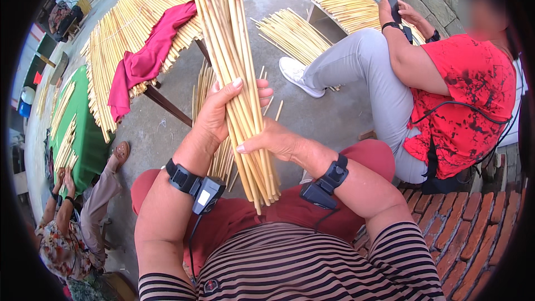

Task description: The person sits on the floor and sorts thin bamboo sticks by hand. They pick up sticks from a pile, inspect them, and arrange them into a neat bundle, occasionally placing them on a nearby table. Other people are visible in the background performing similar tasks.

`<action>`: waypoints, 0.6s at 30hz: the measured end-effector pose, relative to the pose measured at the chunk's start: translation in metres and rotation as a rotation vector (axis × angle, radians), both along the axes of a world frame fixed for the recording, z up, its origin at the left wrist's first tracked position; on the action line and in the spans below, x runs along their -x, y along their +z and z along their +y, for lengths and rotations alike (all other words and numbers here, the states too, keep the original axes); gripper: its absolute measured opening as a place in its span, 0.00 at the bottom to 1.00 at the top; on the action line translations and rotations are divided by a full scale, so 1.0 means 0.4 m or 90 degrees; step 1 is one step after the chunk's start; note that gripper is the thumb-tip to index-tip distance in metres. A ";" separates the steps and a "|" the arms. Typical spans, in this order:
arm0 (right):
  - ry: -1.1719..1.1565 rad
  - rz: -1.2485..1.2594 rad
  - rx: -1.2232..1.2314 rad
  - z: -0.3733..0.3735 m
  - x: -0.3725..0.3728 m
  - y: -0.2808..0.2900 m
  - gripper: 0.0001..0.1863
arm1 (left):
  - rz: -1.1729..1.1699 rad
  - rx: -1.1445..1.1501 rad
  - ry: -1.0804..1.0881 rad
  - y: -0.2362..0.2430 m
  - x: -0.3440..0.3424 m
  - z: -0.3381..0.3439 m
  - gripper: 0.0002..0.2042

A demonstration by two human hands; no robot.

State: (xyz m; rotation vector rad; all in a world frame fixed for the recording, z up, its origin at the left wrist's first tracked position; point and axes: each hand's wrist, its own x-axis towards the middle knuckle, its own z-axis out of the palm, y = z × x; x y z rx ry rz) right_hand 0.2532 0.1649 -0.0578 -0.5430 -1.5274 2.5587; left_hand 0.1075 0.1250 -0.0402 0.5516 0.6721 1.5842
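Observation:
A bundle of long, pale yellow cane-like sticks (pixel 223 39) stands before me, tilted, its lower ends over my lap and its top running past the upper edge of the view. My left hand (pixel 215 107) is wrapped round the middle of the bundle, thumb across the front. Lower down, my right hand (pixel 274 138) grips the same bundle from the right, with its thumb over the front and its fingers mostly hidden behind. More loose sticks (pixel 222 161) lie on the ground beneath, partly covered by my left arm and the bundle.
At the left, a table of spread sticks (pixel 134 28) carries a magenta cloth (pixel 136 72). Beyond it, someone handles sticks at a green-covered table (pixel 89 134). A seated person in red (pixel 462 89) holds a phone (pixel 392 1) on my right. Bricks (pixel 468 234) lie below.

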 end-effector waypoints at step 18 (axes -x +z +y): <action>-0.173 0.049 -0.254 -0.009 0.033 -0.048 0.51 | 0.230 0.012 0.250 -0.026 -0.027 0.020 0.09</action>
